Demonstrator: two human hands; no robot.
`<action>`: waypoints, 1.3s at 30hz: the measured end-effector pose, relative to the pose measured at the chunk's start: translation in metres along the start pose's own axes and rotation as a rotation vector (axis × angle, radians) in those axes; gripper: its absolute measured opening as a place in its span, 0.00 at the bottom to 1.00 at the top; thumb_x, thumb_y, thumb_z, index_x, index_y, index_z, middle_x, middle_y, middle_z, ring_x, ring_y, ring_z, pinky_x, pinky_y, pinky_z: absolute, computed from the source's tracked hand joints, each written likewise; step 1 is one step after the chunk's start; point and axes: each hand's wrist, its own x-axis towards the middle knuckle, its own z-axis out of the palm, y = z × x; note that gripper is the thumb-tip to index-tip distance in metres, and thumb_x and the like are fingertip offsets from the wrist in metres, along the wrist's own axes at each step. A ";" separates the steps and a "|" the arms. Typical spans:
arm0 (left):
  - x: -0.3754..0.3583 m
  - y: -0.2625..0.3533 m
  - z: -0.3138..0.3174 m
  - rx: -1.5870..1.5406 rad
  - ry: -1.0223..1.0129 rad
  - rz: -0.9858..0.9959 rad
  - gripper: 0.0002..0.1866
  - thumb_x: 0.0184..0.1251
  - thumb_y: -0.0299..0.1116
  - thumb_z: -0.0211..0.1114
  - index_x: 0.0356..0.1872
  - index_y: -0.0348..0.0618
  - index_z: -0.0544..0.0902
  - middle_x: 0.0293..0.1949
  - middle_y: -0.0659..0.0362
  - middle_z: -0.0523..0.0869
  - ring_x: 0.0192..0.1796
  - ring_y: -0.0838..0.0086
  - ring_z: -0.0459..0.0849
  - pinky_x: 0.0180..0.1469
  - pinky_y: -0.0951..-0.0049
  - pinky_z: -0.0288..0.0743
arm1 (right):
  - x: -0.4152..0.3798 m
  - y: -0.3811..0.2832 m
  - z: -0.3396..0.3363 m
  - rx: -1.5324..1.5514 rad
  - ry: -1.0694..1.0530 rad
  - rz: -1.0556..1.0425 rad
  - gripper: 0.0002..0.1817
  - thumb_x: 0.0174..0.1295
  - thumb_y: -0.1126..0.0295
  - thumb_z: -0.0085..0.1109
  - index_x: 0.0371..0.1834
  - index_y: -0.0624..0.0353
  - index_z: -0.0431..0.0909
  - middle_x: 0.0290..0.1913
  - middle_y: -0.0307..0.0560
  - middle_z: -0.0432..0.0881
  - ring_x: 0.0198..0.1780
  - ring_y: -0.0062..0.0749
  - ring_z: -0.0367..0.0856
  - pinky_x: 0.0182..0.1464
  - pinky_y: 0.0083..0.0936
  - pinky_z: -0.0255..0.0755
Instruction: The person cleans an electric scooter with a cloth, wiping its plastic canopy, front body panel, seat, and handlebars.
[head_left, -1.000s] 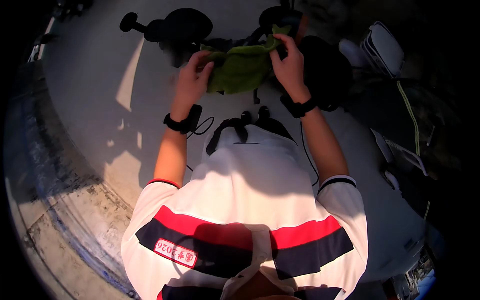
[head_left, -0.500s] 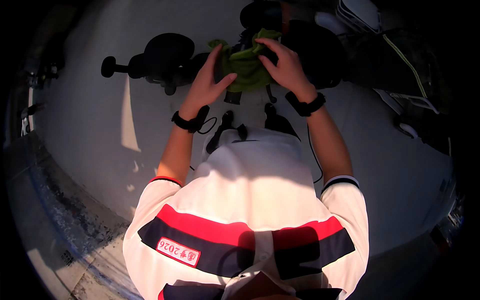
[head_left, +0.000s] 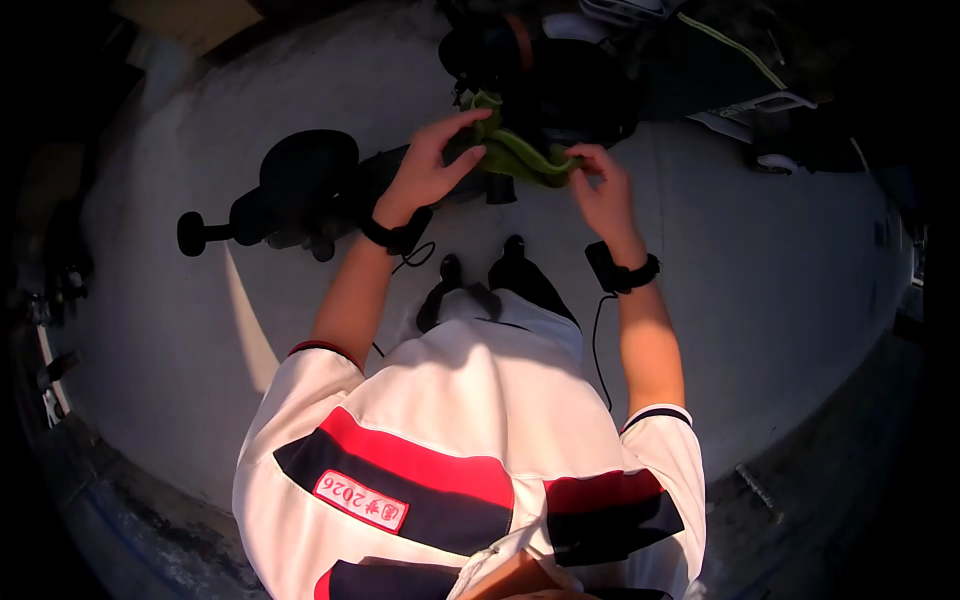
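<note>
A green cloth (head_left: 525,158) hangs stretched between my hands, sagging in the middle. My left hand (head_left: 425,170) has its fingers and thumb closed around the bunched left end. My right hand (head_left: 605,195) pinches the other end between thumb and fingers. Just beyond and beneath the cloth is a long dark object (head_left: 310,185) with a rounded, seat-like part and a stubby knob at its left end; its kind is hard to make out in shadow. The cloth covers part of it.
A bulky black object (head_left: 575,90) stands past the cloth, with a dark bag-like item (head_left: 690,75) edged in yellow-green to its right. Pale concrete floor (head_left: 760,270) surrounds my feet. Black straps with cables circle both wrists.
My right hand has moved right and down, drawing the cloth out from a bunched shape into a longer strip. The view has shifted, so the dark objects sit differently in frame.
</note>
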 end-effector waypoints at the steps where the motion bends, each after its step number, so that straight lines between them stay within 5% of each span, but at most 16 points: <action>1: -0.003 0.005 0.000 -0.002 -0.016 0.028 0.23 0.63 0.26 0.67 0.61 0.41 0.78 0.54 0.51 0.85 0.55 0.62 0.84 0.59 0.66 0.75 | -0.003 -0.002 0.001 0.038 0.059 0.022 0.10 0.64 0.81 0.57 0.48 0.63 0.80 0.39 0.49 0.87 0.39 0.28 0.88 0.41 0.22 0.79; 4: -0.017 0.008 0.002 0.133 0.116 0.102 0.22 0.62 0.21 0.64 0.59 0.40 0.79 0.50 0.50 0.86 0.48 0.62 0.86 0.54 0.69 0.77 | -0.005 -0.005 0.001 0.234 0.159 0.050 0.06 0.66 0.80 0.56 0.45 0.64 0.77 0.33 0.45 0.86 0.34 0.21 0.85 0.36 0.18 0.77; 10: -0.051 -0.008 -0.024 0.182 0.516 -0.074 0.21 0.64 0.17 0.61 0.59 0.38 0.77 0.44 0.52 0.86 0.43 0.71 0.86 0.48 0.73 0.78 | -0.004 -0.009 -0.002 0.245 0.003 -0.093 0.05 0.64 0.81 0.59 0.42 0.64 0.76 0.25 0.42 0.82 0.25 0.19 0.80 0.27 0.17 0.71; 16: -0.075 -0.016 -0.053 0.342 0.779 -0.135 0.14 0.75 0.22 0.55 0.59 0.35 0.75 0.47 0.55 0.84 0.48 0.76 0.83 0.52 0.77 0.75 | -0.015 -0.023 0.003 0.279 -0.158 -0.409 0.06 0.60 0.79 0.64 0.36 0.64 0.76 0.23 0.43 0.80 0.22 0.21 0.79 0.25 0.16 0.69; 23: -0.073 -0.028 -0.066 0.424 0.897 -0.061 0.10 0.76 0.23 0.53 0.53 0.35 0.76 0.43 0.55 0.84 0.42 0.74 0.83 0.48 0.75 0.75 | -0.018 -0.017 0.012 0.243 -0.115 -0.380 0.07 0.59 0.78 0.66 0.39 0.64 0.78 0.27 0.45 0.82 0.25 0.24 0.82 0.25 0.17 0.70; 26: -0.059 -0.034 -0.065 0.206 0.763 -0.104 0.10 0.80 0.28 0.51 0.54 0.35 0.74 0.51 0.54 0.81 0.53 0.73 0.80 0.57 0.74 0.72 | -0.015 -0.011 0.026 0.218 -0.012 -0.333 0.09 0.59 0.77 0.67 0.41 0.63 0.79 0.32 0.48 0.85 0.29 0.29 0.84 0.30 0.20 0.74; 29: -0.039 -0.037 -0.054 0.023 0.598 -0.203 0.11 0.81 0.28 0.50 0.56 0.36 0.73 0.52 0.55 0.81 0.53 0.74 0.79 0.57 0.74 0.71 | -0.014 -0.009 0.036 0.155 0.046 -0.256 0.12 0.59 0.75 0.68 0.45 0.60 0.79 0.38 0.49 0.86 0.33 0.36 0.85 0.36 0.25 0.76; 34: -0.004 -0.061 -0.036 -0.040 0.230 -0.100 0.13 0.81 0.28 0.50 0.61 0.38 0.71 0.54 0.56 0.81 0.54 0.75 0.80 0.57 0.74 0.72 | -0.013 -0.040 0.062 0.018 0.000 0.051 0.15 0.62 0.71 0.66 0.51 0.55 0.78 0.46 0.49 0.85 0.40 0.44 0.85 0.43 0.31 0.76; 36: 0.007 -0.059 -0.027 -0.060 0.093 -0.112 0.14 0.80 0.27 0.50 0.61 0.38 0.71 0.54 0.56 0.81 0.54 0.74 0.80 0.57 0.74 0.73 | -0.014 -0.046 0.070 -0.022 0.109 -0.001 0.15 0.60 0.72 0.67 0.50 0.55 0.78 0.45 0.49 0.85 0.40 0.44 0.84 0.44 0.31 0.76; 39: 0.019 -0.065 -0.024 -0.076 0.069 -0.006 0.14 0.75 0.25 0.54 0.59 0.39 0.74 0.43 0.51 0.87 0.42 0.71 0.86 0.44 0.73 0.77 | -0.021 -0.045 0.083 -0.197 0.241 -0.015 0.14 0.56 0.74 0.67 0.46 0.55 0.79 0.41 0.49 0.83 0.39 0.45 0.82 0.43 0.31 0.75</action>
